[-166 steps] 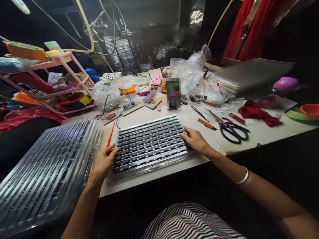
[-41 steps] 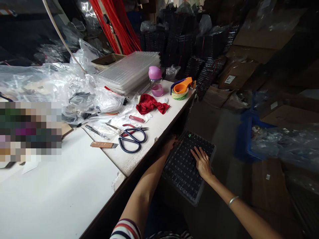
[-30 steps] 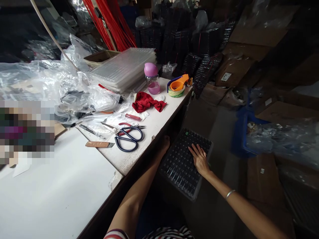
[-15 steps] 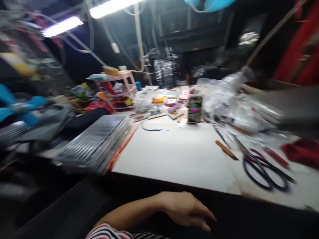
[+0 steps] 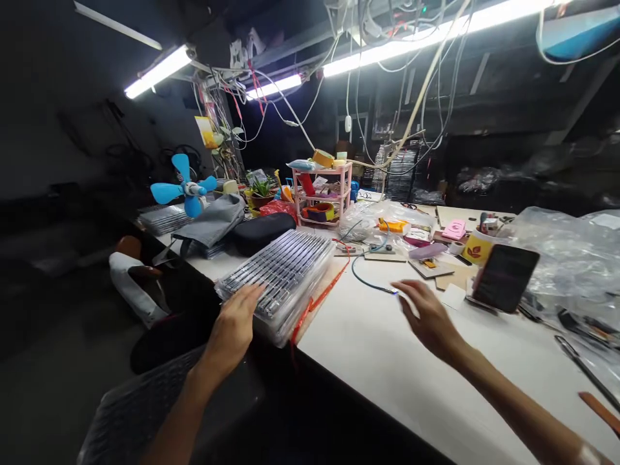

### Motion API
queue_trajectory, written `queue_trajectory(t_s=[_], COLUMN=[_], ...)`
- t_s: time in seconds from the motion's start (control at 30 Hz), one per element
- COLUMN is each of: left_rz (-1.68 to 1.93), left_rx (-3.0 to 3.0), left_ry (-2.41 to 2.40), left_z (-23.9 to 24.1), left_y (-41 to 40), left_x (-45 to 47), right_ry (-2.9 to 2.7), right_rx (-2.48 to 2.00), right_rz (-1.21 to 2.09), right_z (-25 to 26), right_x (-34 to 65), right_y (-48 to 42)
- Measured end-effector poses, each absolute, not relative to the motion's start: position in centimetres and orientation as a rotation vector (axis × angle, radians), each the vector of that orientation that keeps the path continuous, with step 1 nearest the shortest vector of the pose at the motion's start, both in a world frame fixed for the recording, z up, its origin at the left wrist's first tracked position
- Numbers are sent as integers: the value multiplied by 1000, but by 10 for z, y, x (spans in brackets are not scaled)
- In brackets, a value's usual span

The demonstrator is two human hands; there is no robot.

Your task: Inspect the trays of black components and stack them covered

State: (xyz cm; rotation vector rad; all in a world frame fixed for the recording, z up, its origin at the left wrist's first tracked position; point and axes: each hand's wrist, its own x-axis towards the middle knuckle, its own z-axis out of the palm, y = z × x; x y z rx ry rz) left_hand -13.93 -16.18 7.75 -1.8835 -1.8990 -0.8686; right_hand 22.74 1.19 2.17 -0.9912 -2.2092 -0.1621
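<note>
My left hand (image 5: 233,328) lies over the near left corner of a stack of clear plastic trays (image 5: 285,271) filled with rows of slim, shiny pieces. Its fingers stretch out flat across the top tray; the thumb is hidden, and I cannot tell how firmly it touches. Over the white tabletop (image 5: 368,349), my right hand (image 5: 426,320) is held with fingers apart and nothing in them. Just left of its fingertips is the tip of a thin blue cable (image 5: 368,283). An orange-red strap (image 5: 320,297) runs along the stack's right side.
A phone (image 5: 506,278) leans upright on the right, near a yellow cup (image 5: 477,248) and clear plastic bags (image 5: 557,258). Behind the trays are a black case (image 5: 264,231), a grey bag (image 5: 210,223) and a pink rack (image 5: 322,194). A blue-bladed fan (image 5: 188,187) stands at left.
My view has swung left. The left hand, earlier low in front of the table edge, is now at the tray stack. My right hand has come into view over the table.
</note>
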Motion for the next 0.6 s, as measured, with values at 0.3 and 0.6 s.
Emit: queue_trajectory(t_s=[0.3,0.6], left_rz=[-690,-893], left_rx=[-1703,-1710], left_ry=[-1893,-1832], left_z=[15,6], left_y=[-170,-186], left_x=[-167,-229], right_ry=[-2313,-2314], right_rx=[-1002,-1225], right_rz=[160,334], right_z=[60,27], right_x=[9,80], right_y=[155,114])
